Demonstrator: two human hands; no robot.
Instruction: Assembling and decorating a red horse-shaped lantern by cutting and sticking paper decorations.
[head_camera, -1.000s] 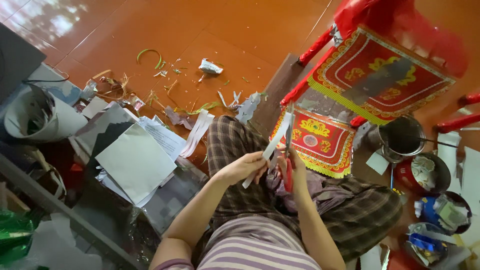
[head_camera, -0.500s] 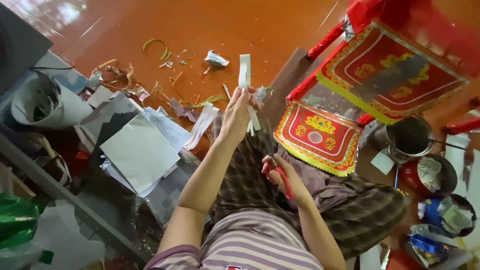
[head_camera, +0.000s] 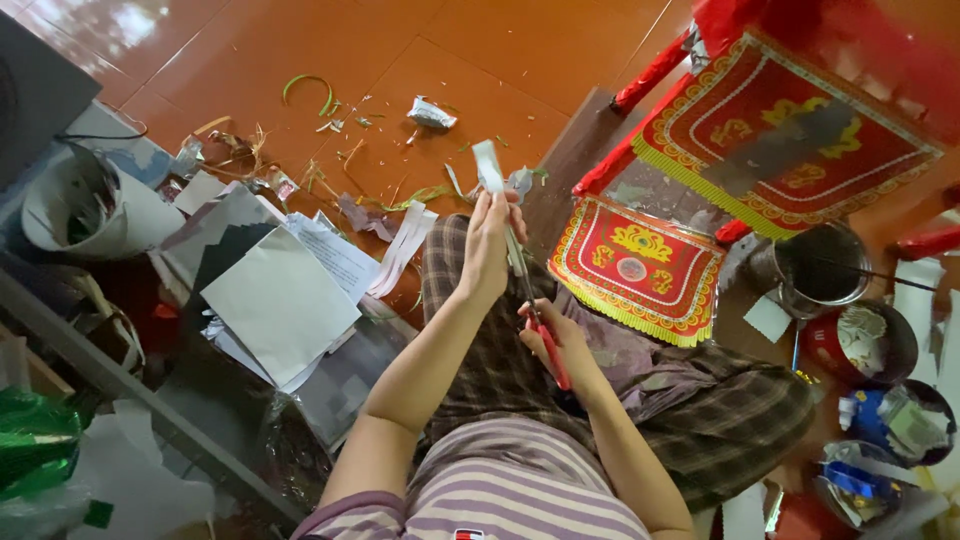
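My left hand (head_camera: 488, 245) is raised in front of me over my plaid-clad knee and pinches a narrow white paper strip (head_camera: 487, 165) that sticks up past the fingers. My right hand (head_camera: 555, 335) sits just below and to the right, shut on red-handled scissors (head_camera: 540, 330). The scissor blades reach up toward the strip at my left hand's fingers. Whether the blades touch the paper is hidden by the fingers.
A pile of grey and white paper sheets (head_camera: 280, 300) lies on the left, with paper scraps (head_camera: 430, 112) scattered on the orange tiled floor. Red and gold fringed paper decorations (head_camera: 635, 270) lie to the right, beside a metal tin (head_camera: 822, 262) and bowls of scraps (head_camera: 865, 340).
My left hand has lifted the strip up and forward, away from my lap. My right hand with the scissors has dropped slightly lower and the two hands have moved apart.
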